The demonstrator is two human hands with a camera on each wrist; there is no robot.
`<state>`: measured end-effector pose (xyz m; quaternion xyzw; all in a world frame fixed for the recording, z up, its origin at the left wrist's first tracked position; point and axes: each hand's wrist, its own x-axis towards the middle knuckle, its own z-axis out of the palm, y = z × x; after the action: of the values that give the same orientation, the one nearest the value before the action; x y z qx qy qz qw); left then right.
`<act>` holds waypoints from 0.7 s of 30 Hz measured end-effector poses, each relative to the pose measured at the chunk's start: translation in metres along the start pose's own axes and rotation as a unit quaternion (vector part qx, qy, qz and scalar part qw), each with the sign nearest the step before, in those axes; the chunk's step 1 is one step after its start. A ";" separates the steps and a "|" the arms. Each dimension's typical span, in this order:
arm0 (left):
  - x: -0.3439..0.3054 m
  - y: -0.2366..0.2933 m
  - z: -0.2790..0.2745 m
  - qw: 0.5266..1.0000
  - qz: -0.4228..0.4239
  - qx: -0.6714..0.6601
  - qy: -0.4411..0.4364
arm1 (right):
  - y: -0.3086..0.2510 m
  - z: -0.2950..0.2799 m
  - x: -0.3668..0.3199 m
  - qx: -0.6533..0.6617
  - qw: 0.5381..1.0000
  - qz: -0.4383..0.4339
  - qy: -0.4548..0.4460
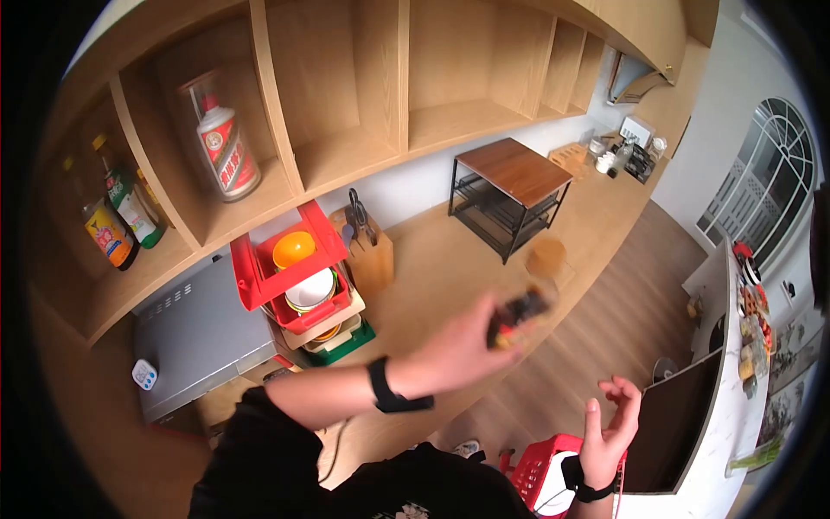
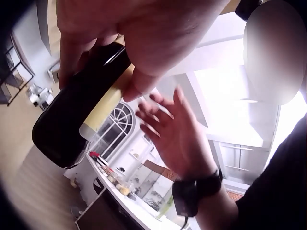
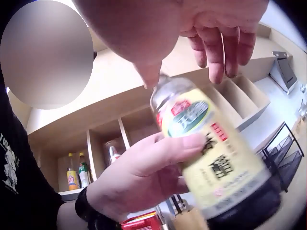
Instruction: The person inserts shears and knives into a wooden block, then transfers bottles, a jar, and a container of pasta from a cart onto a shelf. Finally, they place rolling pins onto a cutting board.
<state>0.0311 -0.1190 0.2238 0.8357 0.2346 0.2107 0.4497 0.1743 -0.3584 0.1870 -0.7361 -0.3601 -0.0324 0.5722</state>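
In the head view my left hand (image 1: 454, 348) grips a dark bottle (image 1: 519, 318), blurred, above the counter's front edge. The left wrist view has the fingers of this hand (image 2: 148, 38) round the dark bottle (image 2: 72, 112). From the right wrist, the left hand (image 3: 139, 172) is seen holding the bottle (image 3: 216, 158) tilted, its yellow label facing the camera and dark liquid at its base. My right hand (image 1: 609, 432) is raised at the lower right, holding nothing, its fingers loosely bent. Its fingers hang above the bottle neck in the right wrist view.
Wooden shelves (image 1: 346, 164) hold a white-and-red bottle (image 1: 226, 151) and sauce bottles (image 1: 130, 203). Below are a grey appliance (image 1: 199, 329), stacked baskets with bowls (image 1: 246, 277), a knife block (image 1: 372, 264) and a rack (image 1: 514, 173). A red basket (image 1: 532, 471) stands low at right.
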 end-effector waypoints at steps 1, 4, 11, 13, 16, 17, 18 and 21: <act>0.012 0.002 -0.023 0.999 0.021 0.017 0.045 | 0.013 -0.008 -0.001 0.000 1.000 0.018 0.006; 0.054 0.001 -0.088 0.978 0.124 -0.042 0.162 | 0.057 -0.024 -0.003 0.006 0.999 0.039 0.020; 0.125 -0.025 -0.244 0.914 0.033 0.116 0.388 | 0.137 -0.047 -0.009 -0.011 0.996 0.083 -0.021; 0.139 -0.040 -0.268 0.901 -0.018 0.115 0.418 | 0.146 -0.047 -0.003 -0.004 0.996 0.083 -0.022; 0.148 -0.047 -0.287 0.893 -0.048 0.084 0.439 | 0.162 -0.047 0.006 0.002 0.996 0.082 -0.022; 0.149 -0.047 -0.289 0.893 -0.068 0.063 0.441 | 0.167 -0.048 0.009 0.003 0.996 0.085 -0.023; 0.151 -0.049 -0.292 0.891 -0.070 0.064 0.444 | 0.171 -0.050 0.012 0.002 0.996 0.088 -0.023; 0.157 -0.069 -0.291 0.875 -0.093 0.088 0.467 | 0.167 -0.066 0.018 0.015 0.991 0.110 -0.077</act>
<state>-0.0212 0.1955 0.3348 0.6507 0.5114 0.5118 0.2302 0.3070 -0.4210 0.0809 -0.7631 -0.3205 0.0928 0.5535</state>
